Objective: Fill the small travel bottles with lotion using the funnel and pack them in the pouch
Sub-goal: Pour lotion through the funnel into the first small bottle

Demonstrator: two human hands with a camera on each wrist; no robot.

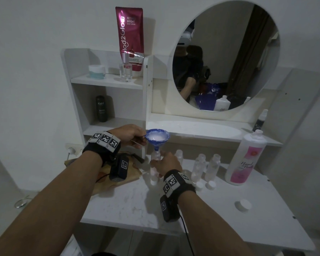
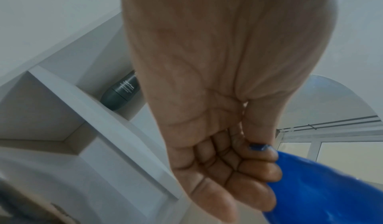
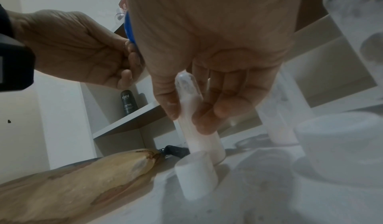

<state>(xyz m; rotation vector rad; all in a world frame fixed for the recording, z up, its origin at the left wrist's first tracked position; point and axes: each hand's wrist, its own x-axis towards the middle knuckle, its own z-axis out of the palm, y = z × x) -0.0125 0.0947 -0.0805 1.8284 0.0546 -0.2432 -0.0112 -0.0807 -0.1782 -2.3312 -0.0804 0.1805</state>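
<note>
A blue funnel [image 1: 157,137] [image 2: 321,191] holds white lotion, and its spout sits in the neck of a small clear travel bottle [image 1: 154,169] [image 3: 205,144] standing on the white tabletop. My left hand [image 1: 137,139] [image 2: 254,147] pinches the funnel by its rim tab. My right hand [image 1: 163,163] [image 3: 186,111] grips the bottle, thumb on one side and fingers on the other. The bottle's lower part looks white with lotion. A tan pouch [image 1: 131,175] [image 3: 72,186] lies to the left, partly hidden by my left wrist.
Three more clear travel bottles [image 1: 199,168] stand to the right, with loose white caps [image 1: 211,185] near them and one [image 1: 243,205] further front. A big uncapped lotion bottle [image 1: 246,157] stands at the right. Shelves [image 1: 107,81] and a round mirror [image 1: 225,56] stand behind.
</note>
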